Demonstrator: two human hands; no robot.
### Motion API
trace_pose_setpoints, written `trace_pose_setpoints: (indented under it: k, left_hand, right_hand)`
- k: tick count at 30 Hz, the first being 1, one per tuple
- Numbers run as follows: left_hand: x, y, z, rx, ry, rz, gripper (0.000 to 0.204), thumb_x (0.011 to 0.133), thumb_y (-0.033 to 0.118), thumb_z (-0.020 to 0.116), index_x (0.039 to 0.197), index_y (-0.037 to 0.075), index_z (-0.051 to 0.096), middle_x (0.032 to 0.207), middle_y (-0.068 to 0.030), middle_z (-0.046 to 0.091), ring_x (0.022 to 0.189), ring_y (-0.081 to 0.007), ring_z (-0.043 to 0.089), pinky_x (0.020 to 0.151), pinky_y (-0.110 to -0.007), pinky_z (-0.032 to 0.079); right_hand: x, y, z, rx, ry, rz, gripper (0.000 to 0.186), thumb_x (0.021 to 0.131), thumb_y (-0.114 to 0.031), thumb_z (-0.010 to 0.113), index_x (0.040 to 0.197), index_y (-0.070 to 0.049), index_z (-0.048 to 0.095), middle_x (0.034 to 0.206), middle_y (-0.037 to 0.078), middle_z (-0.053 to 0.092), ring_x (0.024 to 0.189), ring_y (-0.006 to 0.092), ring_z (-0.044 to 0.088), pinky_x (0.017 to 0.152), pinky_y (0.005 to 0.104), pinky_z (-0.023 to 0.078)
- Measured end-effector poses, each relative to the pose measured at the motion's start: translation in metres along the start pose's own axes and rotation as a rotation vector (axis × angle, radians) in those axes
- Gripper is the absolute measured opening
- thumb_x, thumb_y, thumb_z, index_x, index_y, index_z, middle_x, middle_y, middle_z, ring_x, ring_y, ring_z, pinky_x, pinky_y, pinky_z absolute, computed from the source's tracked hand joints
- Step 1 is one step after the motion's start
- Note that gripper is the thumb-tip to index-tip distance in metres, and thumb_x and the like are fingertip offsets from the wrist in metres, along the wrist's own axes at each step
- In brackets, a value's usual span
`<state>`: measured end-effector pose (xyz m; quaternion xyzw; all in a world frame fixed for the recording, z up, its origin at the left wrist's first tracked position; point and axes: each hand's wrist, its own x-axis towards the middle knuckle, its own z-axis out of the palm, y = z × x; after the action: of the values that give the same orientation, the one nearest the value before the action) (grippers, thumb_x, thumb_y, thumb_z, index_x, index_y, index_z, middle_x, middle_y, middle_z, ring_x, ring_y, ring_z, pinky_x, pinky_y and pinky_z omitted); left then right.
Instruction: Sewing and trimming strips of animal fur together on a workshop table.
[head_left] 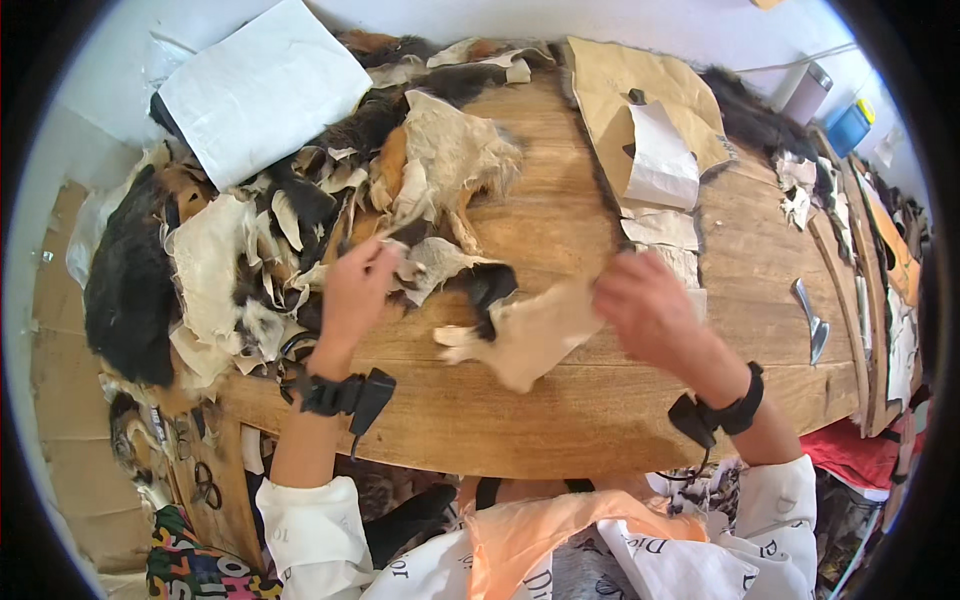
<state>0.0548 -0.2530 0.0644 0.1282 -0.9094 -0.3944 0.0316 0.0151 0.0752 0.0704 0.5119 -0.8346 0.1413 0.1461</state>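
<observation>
Sorting step: left hand [355, 290] pinches a pale hide scrap [440, 262] from the fur pile [250, 260], right hand [650, 310] grips the tan pelt piece [530, 335] between them; next likely needs pulling both apart cleanly.

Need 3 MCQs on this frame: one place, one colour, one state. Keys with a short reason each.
1. Where does the metal tool lie?
A. on the wooden table, to the right of the right hand
B. under the white sheet
C. in the left hand

2. What colour are the bands on both wrists?
A. red
B. black
C. yellow

3. What is the state of the pale hide piece?
A. rolled up and tied
B. hanging off the table edge
C. spread flat on the table with the right hand at its edge

Key: 1 A, the tool rests alone on bare wood near the right side. 2 B, both bands are black. 3 C, the piece lies flat while the left hand is at the scrap pile.
</observation>
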Motion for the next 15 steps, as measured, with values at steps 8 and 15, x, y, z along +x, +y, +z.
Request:
trace_pose_setpoints:
  k: [8, 15]
  left_hand:
    - [-0.044, 0.002, -0.032, 0.737, 0.519, 0.164, 0.037, 0.077, 0.008, 0.055, 0.113, 0.007, 0.058, 0.094, -0.0087, 0.06, 0.091, -0.0236, 0.053, 0.082, -0.037, 0.038]
    - [-0.028, -0.014, 0.019, 0.609, -0.044, 0.389, 0.048, 0.07, 0.001, 0.054, 0.118, 0.009, 0.053, 0.121, -0.0088, 0.054, 0.118, -0.024, 0.046, 0.098, -0.048, 0.03]
  right_hand:
    - [0.007, 0.01, 0.004, -0.102, 0.024, 0.261, 0.018, 0.073, -0.005, 0.057, 0.09, -0.002, 0.06, 0.098, 0.011, 0.058, 0.101, 0.027, 0.051, 0.084, 0.0374, 0.043]
    - [0.042, -0.006, 0.045, 0.2, 0.001, 0.343, 0.031, 0.079, -0.021, 0.065, 0.101, -0.001, 0.058, 0.093, 0.015, 0.056, 0.09, 0.0321, 0.053, 0.076, 0.039, 0.045]
